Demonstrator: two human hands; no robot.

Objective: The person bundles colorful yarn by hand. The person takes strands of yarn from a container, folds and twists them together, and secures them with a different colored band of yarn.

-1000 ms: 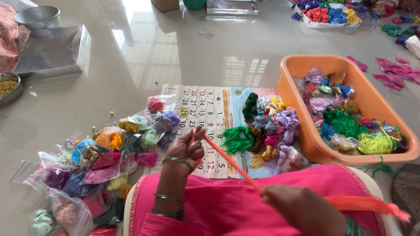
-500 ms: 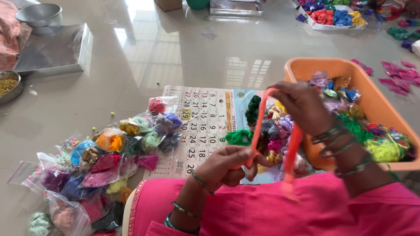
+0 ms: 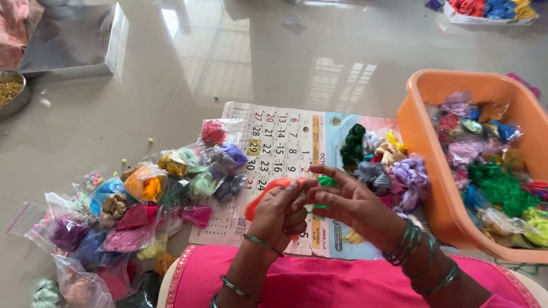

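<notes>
My left hand (image 3: pixel 282 212) is curled around a bunch of orange thread (image 3: pixel 264 194), holding it above a calendar sheet (image 3: pixel 274 154) on the floor. My right hand (image 3: pixel 348 202) meets it from the right, fingers pinching the same thread where the two hands touch. A bit of green thread (image 3: pixel 326 181) shows just behind my fingertips. Pink cloth (image 3: pixel 342 285) covers my lap below both hands. Green bangles ring my right wrist.
An orange plastic tub (image 3: pixel 422 188) full of bagged coloured threads stands at the right. Loose thread skeins (image 3: pixel 388 165) lie beside it on the calendar. A heap of small plastic bags with coloured thread (image 3: pixel 137 205) spreads at the left. A steel bowl (image 3: pixel 14 91) sits far left.
My right hand had lifted the orange thread up in a loop, then came down. Both hands now meet low over the calendar with the thread bunched in the left hand.
</notes>
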